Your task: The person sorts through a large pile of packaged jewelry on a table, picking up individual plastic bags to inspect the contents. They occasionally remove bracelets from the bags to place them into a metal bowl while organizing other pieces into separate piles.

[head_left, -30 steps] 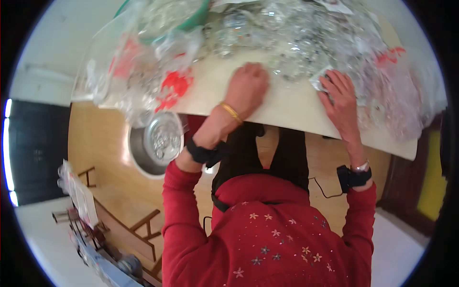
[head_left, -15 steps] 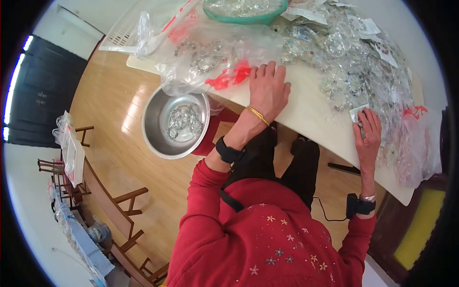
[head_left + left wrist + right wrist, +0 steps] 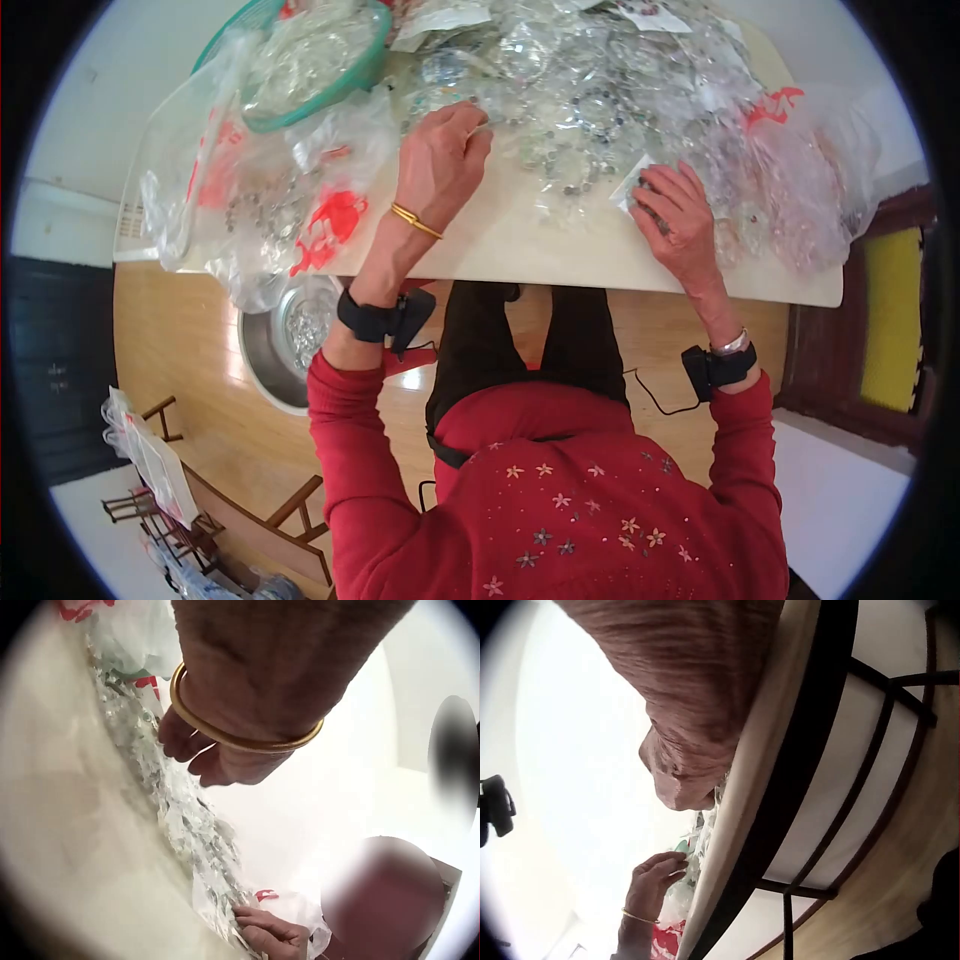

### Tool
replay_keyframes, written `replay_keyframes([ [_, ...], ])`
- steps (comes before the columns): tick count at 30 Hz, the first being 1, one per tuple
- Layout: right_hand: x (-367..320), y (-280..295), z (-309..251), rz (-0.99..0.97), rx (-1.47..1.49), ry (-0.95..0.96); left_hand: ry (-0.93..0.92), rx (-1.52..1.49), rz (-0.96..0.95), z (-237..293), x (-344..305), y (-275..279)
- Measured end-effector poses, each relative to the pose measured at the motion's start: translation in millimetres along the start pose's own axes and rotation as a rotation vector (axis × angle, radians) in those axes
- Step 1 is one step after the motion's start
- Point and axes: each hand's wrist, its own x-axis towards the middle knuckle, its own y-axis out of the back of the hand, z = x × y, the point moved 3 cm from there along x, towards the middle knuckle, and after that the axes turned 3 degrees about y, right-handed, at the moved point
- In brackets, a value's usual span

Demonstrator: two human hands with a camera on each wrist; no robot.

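Observation:
At the near edge of the pile, my left hand (image 3: pixel 440 160) bends over clear packets, fingers loosely curved and thumb apart from them. The pile (image 3: pixel 600 110) holds many clear plastic packets, several showing rings of small beads like bracelets. Farther right, my right hand (image 3: pixel 675 215) holds a small packet with a white card (image 3: pixel 627 188) under its curled fingers, low over the table (image 3: pixel 540 250). Part of that packet is hidden by the fingers. In the left wrist view the left hand (image 3: pixel 214 754) hangs over the packets; the right wrist view shows its thumb and fingers spread.
A green basket (image 3: pixel 350 85) of clear packets stands at the back left. Plastic bags with red print lie at left (image 3: pixel 330 225) and right (image 3: pixel 815 190). Below the table's left edge is a steel basin (image 3: pixel 262 350). A wooden bench (image 3: pixel 245 510) stands behind.
The left hand went from the table middle to beside the left bag, then to the pile's near edge. The right hand keeps its white-card packet. The head view swung and came back.

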Motion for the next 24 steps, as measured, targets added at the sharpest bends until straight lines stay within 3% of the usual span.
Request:
replay_keyframes([
  [5, -1.5, 2.4, 1.5, 0.02, 0.08, 0.0, -0.054, 0.032, -0.316, 14.8, -23.1, -31.6],
  [8, -0.3, 3.6, -0.1, 0.042, 0.124, 0.038, 0.21, 0.091, -0.355, 22.3, -28.9, -33.8],
  [12, -0.3, 4.1, -0.2, 0.049, 0.118, 0.033, 0.41, -0.027, -0.308, 31.5, -21.7, -45.6],
  [17, -1.3, 3.4, 1.2, 0.056, 0.111, 0.036, 0.14, 0.149, -0.101, 40.0, -20.9, -69.5],
  [20, -1.4, 5.5, 0.5, 0.072, 0.108, 0.046, 0.567, -0.052, -0.473, 10.9, -14.1, -72.1],
  [21, -1.5, 6.2, 0.6, 0.075, 0.106, 0.051, 0.564, -0.051, -0.467, 7.5, -14.5, -68.6],
  [24, 0.4, 10.0, 0.6, 0.203, 0.007, 0.09, 0.868, -0.843, -0.351, -4.8, -20.9, -62.6],
])
